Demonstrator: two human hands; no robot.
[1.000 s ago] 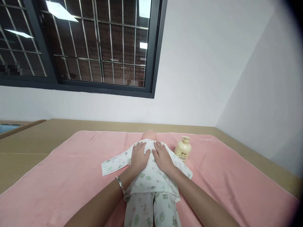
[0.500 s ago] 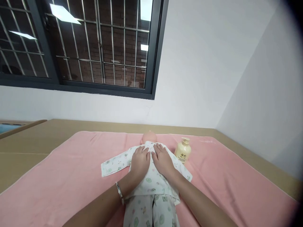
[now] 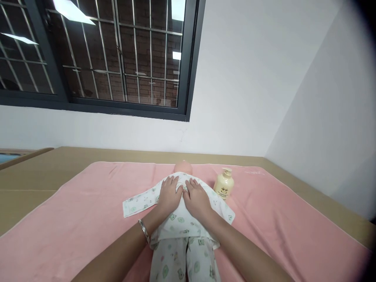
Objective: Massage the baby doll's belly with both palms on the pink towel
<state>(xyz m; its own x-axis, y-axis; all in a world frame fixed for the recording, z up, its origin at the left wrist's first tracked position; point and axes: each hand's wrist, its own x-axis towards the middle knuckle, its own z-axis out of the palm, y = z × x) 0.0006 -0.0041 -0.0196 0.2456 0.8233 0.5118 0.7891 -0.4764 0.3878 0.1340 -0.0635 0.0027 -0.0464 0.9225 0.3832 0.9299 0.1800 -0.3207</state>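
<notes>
A baby doll (image 3: 183, 167) lies on a pink mat, its bare head at the far end. It wears a white printed top (image 3: 185, 227) and matching trousers (image 3: 169, 260). My left hand (image 3: 170, 196) rests flat on the upper left of the top, fingers stretched toward the head. On the right side of the chest my right hand (image 3: 196, 199) lies flat too, the two thumbs close together. Neither hand grips anything. A silver bangle (image 3: 143, 231) circles my left wrist. Past my right hand stands a pale yellow pump bottle (image 3: 224, 184).
The pink mat (image 3: 88, 219) covers most of a tan table (image 3: 32, 176). Behind it rise a white wall (image 3: 235, 86) and a dark-framed window (image 3: 126, 107) with metal bars. A bluish surface (image 3: 7, 158) shows at the far left edge.
My view has shifted slightly, so everything appears a little further left and higher. Both hands stay flat on the doll's chest, and the top's upper edge lies slightly closer to its head.
</notes>
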